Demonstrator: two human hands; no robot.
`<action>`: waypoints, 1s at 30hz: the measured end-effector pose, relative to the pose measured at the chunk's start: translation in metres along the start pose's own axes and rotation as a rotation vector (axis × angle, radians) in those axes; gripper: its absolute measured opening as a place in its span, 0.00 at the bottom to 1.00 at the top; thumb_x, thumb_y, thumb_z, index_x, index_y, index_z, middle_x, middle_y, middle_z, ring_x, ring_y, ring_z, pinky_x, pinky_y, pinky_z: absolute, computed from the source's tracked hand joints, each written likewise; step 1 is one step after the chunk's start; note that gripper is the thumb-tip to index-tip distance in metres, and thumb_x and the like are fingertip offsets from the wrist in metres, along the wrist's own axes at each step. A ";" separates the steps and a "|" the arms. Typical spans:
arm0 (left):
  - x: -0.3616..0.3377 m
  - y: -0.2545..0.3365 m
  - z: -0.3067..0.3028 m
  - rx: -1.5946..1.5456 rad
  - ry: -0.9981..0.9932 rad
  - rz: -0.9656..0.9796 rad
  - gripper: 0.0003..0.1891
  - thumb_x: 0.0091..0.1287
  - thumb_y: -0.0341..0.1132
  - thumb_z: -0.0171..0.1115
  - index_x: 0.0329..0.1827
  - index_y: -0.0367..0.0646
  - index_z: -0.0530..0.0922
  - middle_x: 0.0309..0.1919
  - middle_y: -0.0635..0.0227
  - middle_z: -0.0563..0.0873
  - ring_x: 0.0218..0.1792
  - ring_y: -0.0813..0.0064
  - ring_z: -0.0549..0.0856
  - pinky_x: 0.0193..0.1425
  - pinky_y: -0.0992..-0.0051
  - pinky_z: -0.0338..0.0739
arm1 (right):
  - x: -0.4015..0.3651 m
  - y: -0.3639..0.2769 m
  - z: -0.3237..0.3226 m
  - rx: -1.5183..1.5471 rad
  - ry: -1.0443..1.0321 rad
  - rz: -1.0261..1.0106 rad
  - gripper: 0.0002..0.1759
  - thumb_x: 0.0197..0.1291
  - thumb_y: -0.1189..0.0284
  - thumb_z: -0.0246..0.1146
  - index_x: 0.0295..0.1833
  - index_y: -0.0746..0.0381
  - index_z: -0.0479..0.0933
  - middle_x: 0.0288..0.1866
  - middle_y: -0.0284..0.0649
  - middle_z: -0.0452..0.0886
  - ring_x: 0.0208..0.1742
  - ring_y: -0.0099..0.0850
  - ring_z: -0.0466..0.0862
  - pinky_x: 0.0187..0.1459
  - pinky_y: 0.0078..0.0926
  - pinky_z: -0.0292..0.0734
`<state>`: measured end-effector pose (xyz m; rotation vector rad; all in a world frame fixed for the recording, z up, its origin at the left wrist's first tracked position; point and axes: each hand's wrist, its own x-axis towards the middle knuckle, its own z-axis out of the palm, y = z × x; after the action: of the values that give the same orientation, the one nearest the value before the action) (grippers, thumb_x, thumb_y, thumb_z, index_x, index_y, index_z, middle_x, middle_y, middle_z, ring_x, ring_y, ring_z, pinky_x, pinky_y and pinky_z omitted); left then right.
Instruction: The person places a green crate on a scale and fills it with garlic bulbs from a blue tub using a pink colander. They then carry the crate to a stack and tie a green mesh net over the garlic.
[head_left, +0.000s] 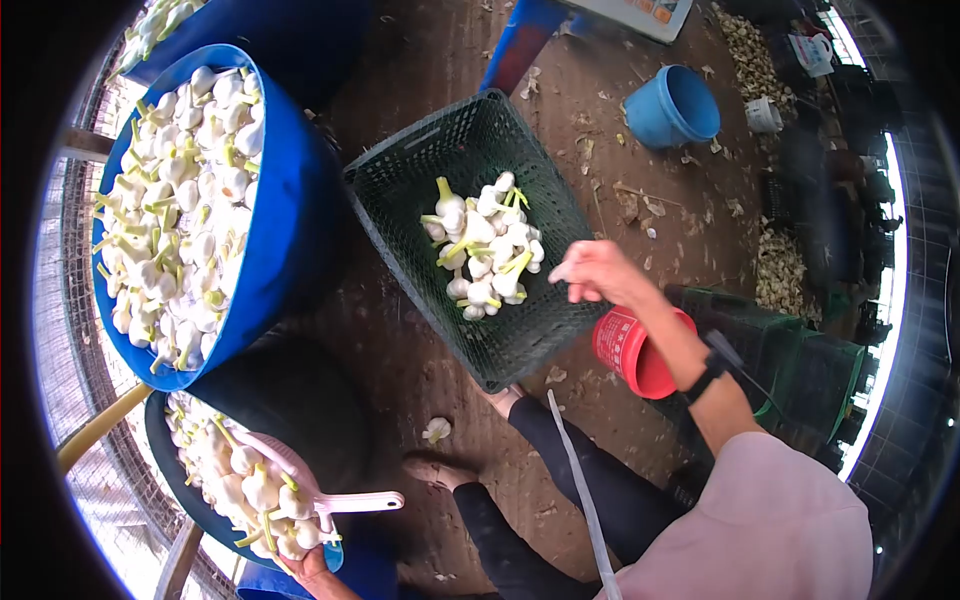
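My right hand [600, 274] is over the near right rim of a dark green mesh crate [410, 150], its fingers loosely bent and apart, with nothing visible in them. White garlic bulbs [482, 240] with short green stems are heaped inside the crate. Low on the left, my left hand [312, 568] grips the lower edge of a pink plastic scoop [350, 502] filled with garlic; bulbs partly hide its fingers. That scoop lies over a dark barrel [165, 440] that also holds garlic bulbs.
A large blue barrel [290, 220] full of garlic stands at left. Right of the crate are a red bucket [620, 342] and a blue bucket [672, 108]. A loose bulb [437, 430] lies by my feet. A scale [650, 12] shows at the top.
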<state>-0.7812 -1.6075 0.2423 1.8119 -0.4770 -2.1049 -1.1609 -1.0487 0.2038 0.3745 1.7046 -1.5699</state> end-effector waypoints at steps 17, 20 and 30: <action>-0.004 -0.002 0.001 0.018 0.011 0.017 0.25 0.63 0.45 0.57 0.59 0.40 0.70 0.55 0.58 0.77 0.56 0.56 0.76 0.59 0.49 0.70 | 0.172 0.148 0.122 -0.752 0.917 -0.199 0.15 0.48 0.65 0.63 0.30 0.70 0.77 0.30 0.56 0.80 0.34 0.54 0.80 0.37 0.45 0.74; -0.005 -0.001 0.005 -0.025 0.015 0.008 0.24 0.63 0.45 0.57 0.59 0.41 0.71 0.55 0.58 0.78 0.56 0.57 0.76 0.59 0.50 0.71 | 0.178 0.157 0.108 -0.650 0.893 -0.220 0.12 0.49 0.69 0.61 0.27 0.69 0.78 0.23 0.53 0.80 0.27 0.48 0.81 0.33 0.39 0.75; 0.000 0.000 -0.002 -0.086 -0.076 -0.038 0.25 0.63 0.45 0.57 0.60 0.41 0.71 0.57 0.60 0.77 0.57 0.56 0.75 0.60 0.50 0.70 | 0.082 0.097 0.091 -0.118 0.488 -0.037 0.08 0.50 0.72 0.63 0.22 0.63 0.76 0.17 0.34 0.76 0.15 0.19 0.72 0.16 0.21 0.64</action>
<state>-0.7788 -1.6074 0.2415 1.7115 -0.3681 -2.1915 -1.1191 -1.1382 0.0832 0.7128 2.1703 -1.4723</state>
